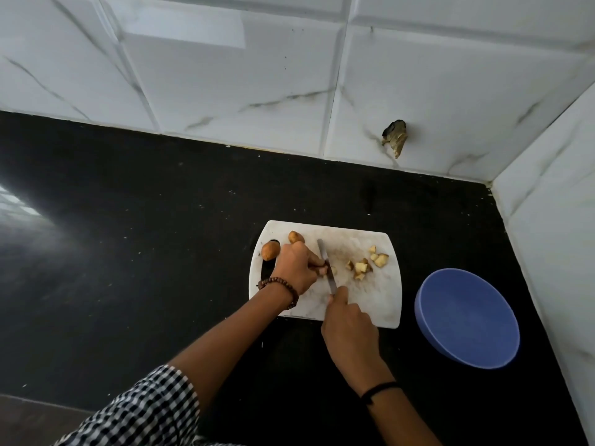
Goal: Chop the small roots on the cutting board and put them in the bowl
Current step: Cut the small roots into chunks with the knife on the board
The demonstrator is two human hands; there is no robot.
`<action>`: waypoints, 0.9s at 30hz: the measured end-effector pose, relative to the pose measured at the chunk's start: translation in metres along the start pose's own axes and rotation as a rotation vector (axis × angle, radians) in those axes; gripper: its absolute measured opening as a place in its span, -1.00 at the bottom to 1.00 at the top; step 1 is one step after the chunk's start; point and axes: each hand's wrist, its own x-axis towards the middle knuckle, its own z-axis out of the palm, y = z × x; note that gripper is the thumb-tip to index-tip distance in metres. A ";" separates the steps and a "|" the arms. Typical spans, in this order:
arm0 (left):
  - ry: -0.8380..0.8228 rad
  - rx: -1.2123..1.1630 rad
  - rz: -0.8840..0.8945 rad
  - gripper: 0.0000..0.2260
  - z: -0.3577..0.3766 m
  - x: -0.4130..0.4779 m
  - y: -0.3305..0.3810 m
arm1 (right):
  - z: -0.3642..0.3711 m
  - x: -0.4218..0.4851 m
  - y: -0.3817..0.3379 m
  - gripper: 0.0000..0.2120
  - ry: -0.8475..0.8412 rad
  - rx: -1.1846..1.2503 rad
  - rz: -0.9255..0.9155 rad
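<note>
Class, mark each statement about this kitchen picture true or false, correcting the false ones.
1. The right hand holds the knife. True.
2. The bowl sits left of the cutting board. False: it sits to the right.
3. The chopped pieces lie in the bowl. False: they lie on the board.
4. The left hand holds a root piece at the blade, with two whole roots beside it. True.

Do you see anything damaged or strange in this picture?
Yes. A ragged, dark hole breaks the white wall tile just above the black counter, behind the cutting board. Its edges look chipped and brownish. Nothing else stands out.
</note>
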 end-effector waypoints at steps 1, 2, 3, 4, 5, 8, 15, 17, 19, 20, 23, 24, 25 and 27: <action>-0.002 -0.004 -0.008 -0.85 0.000 0.000 0.000 | 0.001 -0.003 0.002 -0.60 -0.019 -0.008 0.005; 0.000 -0.011 -0.014 -0.85 0.000 0.000 -0.001 | 0.001 -0.007 0.005 -0.59 -0.039 -0.012 0.013; 0.004 -0.016 -0.020 -0.85 0.001 0.001 -0.001 | 0.002 -0.010 0.007 -0.61 -0.062 -0.010 0.023; 0.008 -0.019 -0.021 -0.85 0.001 0.001 -0.001 | 0.002 -0.014 0.009 -0.62 -0.080 -0.004 0.032; 0.013 -0.023 -0.022 -0.85 0.001 0.000 -0.001 | 0.002 -0.019 0.011 -0.63 -0.094 -0.002 0.039; 0.022 -0.040 -0.023 -0.84 0.001 -0.001 -0.002 | 0.002 -0.029 0.017 -0.71 -0.092 -0.021 0.029; 0.021 -0.033 -0.008 -0.82 0.004 -0.001 -0.005 | 0.000 -0.052 0.028 -0.75 -0.088 -0.021 0.015; 0.018 -0.027 0.009 -0.80 0.003 -0.002 -0.004 | -0.004 -0.054 0.031 -0.75 -0.130 -0.011 0.051; 0.003 0.010 0.040 -0.78 0.002 -0.003 -0.004 | -0.009 -0.053 0.033 -0.74 -0.151 0.039 0.069; -0.003 0.042 0.062 -0.76 0.001 -0.004 -0.004 | -0.011 -0.053 0.034 -0.74 -0.134 0.066 0.062; -0.018 0.091 0.109 -0.77 0.002 -0.004 -0.004 | -0.013 -0.052 0.038 -0.79 -0.057 0.127 0.052; -0.023 0.103 0.116 -0.77 0.003 -0.004 -0.003 | -0.013 -0.049 0.038 -0.79 -0.047 0.151 0.060; -0.025 0.120 0.121 -0.76 0.004 -0.003 -0.002 | -0.013 -0.045 0.038 -0.79 -0.046 0.178 0.073; -0.013 0.148 0.121 -0.77 0.006 -0.002 0.001 | -0.013 -0.036 0.037 -0.79 -0.042 0.224 0.097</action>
